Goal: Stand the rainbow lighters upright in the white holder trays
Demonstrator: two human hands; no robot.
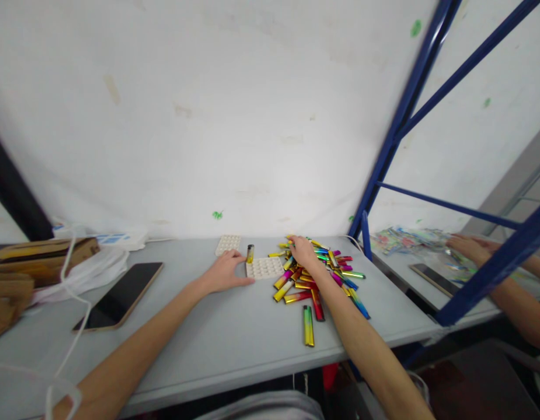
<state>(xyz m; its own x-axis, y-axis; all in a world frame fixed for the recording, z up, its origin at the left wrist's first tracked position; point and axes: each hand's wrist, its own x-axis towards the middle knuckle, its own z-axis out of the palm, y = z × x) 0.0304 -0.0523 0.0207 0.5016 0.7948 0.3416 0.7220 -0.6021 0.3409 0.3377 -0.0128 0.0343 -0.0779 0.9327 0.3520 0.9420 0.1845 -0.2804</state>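
A pile of shiny, multicoloured lighters [302, 283] lies on the grey table. My right hand [302, 251] rests over the back left of the pile; its fingertips are partly hidden among the lighters. A white tray with rows of holes [265, 268] lies just left of the pile. One yellow lighter [250, 254] stands upright at the tray's back left corner. My left hand [228, 272] is beside the tray's left edge, thumb and fingers apart, with nothing held. A green and yellow lighter [308, 326] lies near the table's front edge.
Behind my left hand lies a second white tray [228, 244]. To the left are a phone [121, 294], a white cable, plastic wrap and cardboard [42, 262]. A blue metal frame [390, 140] rises at the right. Beyond it, another person's hands [475, 248] are over a neighbouring table.
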